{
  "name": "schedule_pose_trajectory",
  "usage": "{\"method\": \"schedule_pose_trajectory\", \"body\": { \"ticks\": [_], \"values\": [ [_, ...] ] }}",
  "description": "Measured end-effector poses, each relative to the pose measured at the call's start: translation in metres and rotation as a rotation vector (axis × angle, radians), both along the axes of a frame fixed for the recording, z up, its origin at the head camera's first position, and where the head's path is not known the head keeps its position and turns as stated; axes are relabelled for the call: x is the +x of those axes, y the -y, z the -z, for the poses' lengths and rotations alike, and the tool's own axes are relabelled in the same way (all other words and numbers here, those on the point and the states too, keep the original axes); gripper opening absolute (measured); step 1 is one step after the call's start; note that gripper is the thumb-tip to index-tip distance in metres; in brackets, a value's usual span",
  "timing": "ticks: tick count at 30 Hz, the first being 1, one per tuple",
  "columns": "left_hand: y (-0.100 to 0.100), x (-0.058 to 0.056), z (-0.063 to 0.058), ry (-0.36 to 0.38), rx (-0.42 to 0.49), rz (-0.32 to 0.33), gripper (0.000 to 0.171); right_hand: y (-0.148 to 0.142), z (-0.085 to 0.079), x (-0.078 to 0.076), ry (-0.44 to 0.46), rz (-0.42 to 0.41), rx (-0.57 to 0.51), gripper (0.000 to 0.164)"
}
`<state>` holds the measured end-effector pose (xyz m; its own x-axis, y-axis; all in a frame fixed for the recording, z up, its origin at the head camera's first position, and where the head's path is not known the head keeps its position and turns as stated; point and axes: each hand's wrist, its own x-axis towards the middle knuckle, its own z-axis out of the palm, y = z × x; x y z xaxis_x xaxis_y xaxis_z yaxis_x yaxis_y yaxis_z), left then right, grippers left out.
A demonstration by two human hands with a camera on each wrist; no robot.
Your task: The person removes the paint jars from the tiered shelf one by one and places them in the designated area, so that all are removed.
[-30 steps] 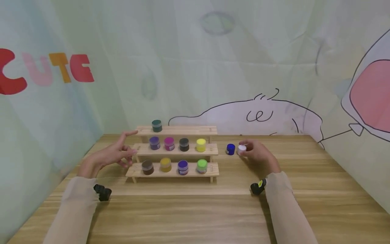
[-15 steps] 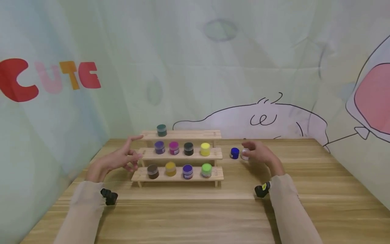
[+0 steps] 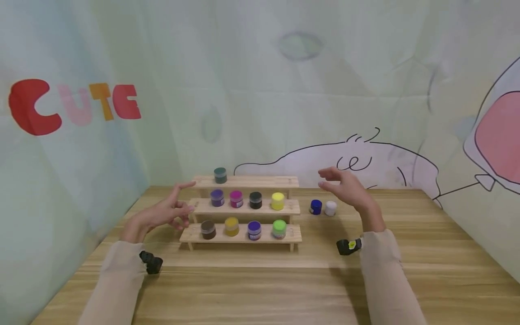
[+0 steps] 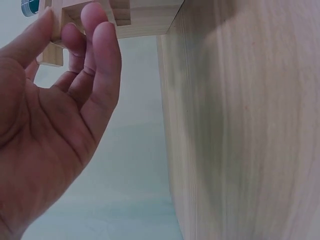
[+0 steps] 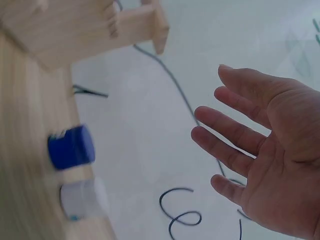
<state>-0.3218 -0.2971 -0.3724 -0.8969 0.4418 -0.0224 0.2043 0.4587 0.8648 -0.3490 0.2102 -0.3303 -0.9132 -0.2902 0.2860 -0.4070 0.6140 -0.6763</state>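
My right hand point(image 3: 345, 187) is raised over the table right of the rack, fingers spread and holding nothing. Below it a blue paint jar point(image 3: 316, 207) and a white paint jar point(image 3: 331, 208) stand side by side; the right wrist view shows that hand point(image 5: 270, 145) apart from both. At the left end of the three-tier wooden rack point(image 3: 260, 182) is my left hand point(image 3: 164, 212), index finger extended to the top tier and thumb by the middle one. The left wrist view has its fingertips point(image 4: 102, 37) close against the wood; whether they press on it I cannot tell.
The top tier bears one dark green jar point(image 3: 220, 175). On the middle tier stand purple, magenta, black and yellow point(image 3: 278, 201) jars; brown, ochre, violet and light green point(image 3: 279, 229) ones fill the bottom tier. A printed curtain point(image 3: 260, 113) hangs behind the wooden table point(image 3: 260, 293).
My right hand has let go of the white jar and risen up from it, leaving it beside the blue jar. The left hand stays at the rack; the head view has shifted slightly.
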Motion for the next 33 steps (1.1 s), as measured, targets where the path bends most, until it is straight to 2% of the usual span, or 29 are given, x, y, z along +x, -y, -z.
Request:
{"method": "schedule_pose_trajectory", "body": {
  "ticks": [7,15,25,33],
  "values": [
    [0.002,0.0,0.001,0.0,0.011,-0.005,0.08,0.035,-0.014,-0.001,-0.037,-0.066,-0.075,0.045],
    [-0.002,-0.003,0.0,-0.02,0.038,0.018,0.08,0.066,-0.024,-0.004,-0.056,-0.109,-0.08,0.044],
    [-0.005,-0.007,-0.003,-0.006,0.039,0.015,0.079,0.097,-0.028,-0.008,-0.046,-0.152,-0.083,0.044],
    [-0.001,-0.002,-0.001,0.022,0.037,0.005,0.079,0.136,-0.022,-0.013,-0.02,-0.219,-0.103,0.048]
  ]
}}
